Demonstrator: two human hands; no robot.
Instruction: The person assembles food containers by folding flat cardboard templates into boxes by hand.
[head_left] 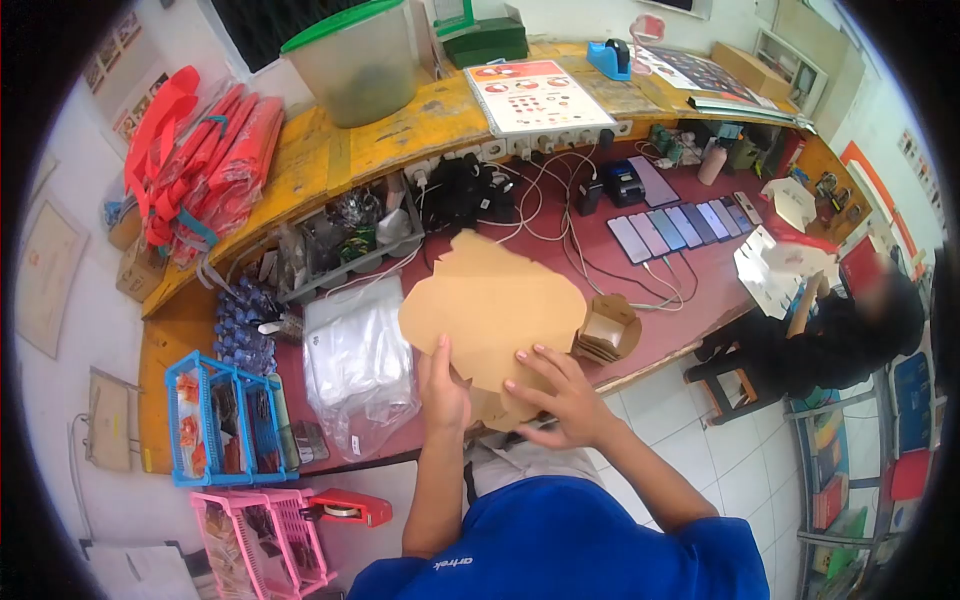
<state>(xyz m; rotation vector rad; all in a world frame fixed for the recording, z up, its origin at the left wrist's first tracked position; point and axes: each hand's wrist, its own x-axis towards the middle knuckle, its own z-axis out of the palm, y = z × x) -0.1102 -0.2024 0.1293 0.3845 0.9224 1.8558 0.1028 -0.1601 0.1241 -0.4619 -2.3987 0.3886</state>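
A flat brown cardboard box blank (490, 305) with rounded side flaps is raised in front of me, above the table's near edge. My left hand (445, 392) grips its lower left part, thumb on top and the other fingers hidden beneath. On the lower right part lies my right hand (556, 395), its fingers spread over the surface and its thumb near the close edge. Folded takeaway boxes (608, 330), brown with a pale inside, sit nested on the table just right of the blank. Left of it lies a stack of clear plastic bags (358, 350).
Several phones (685, 228) lie in a row among white cables. A blue basket (225, 420) and a pink basket (265, 540) stand at the left. Red bags (215, 150) and a lidded bin (350, 65) occupy the yellow shelf. Another person (850, 320) sits at the right, handling white cardboard.
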